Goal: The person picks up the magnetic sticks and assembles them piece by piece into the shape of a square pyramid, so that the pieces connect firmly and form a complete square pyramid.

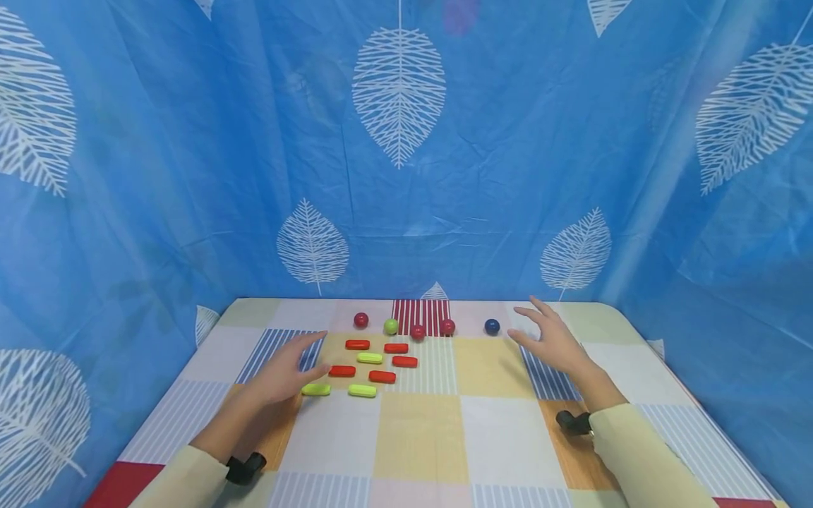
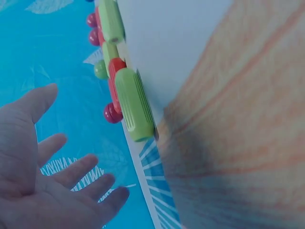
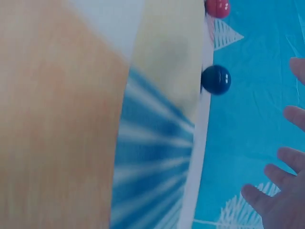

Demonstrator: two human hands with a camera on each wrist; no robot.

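Sleeves (image 1: 184, 480) nearest cam, 7 & 5 o'clock. L hand (image 1: 282, 370) — fingers spread, empty — by red bars (image 1: 382, 377) & lime bars (image 1: 362, 391) at its 3. R hand (image 1: 551, 343) likewise wide, empty; blue ball (image 1: 492, 327) at its 9. Other balls (image 1: 417, 332) beyond bars, approx. 12 — prob. grouped by shape.

Left grip (image 1: 279, 370) and right grip (image 1: 552, 342) both spread

The sleeved left forearm (image 1: 184, 476) and right forearm (image 1: 644, 451) slant forward and inward. The left thumb (image 2: 40, 102) stands apart from straightened left fingers (image 2: 76, 174), palm (image 2: 52, 205) showing in wrist view; the right thumb (image 1: 526, 342) and right fingers (image 3: 282, 179) part likewise.
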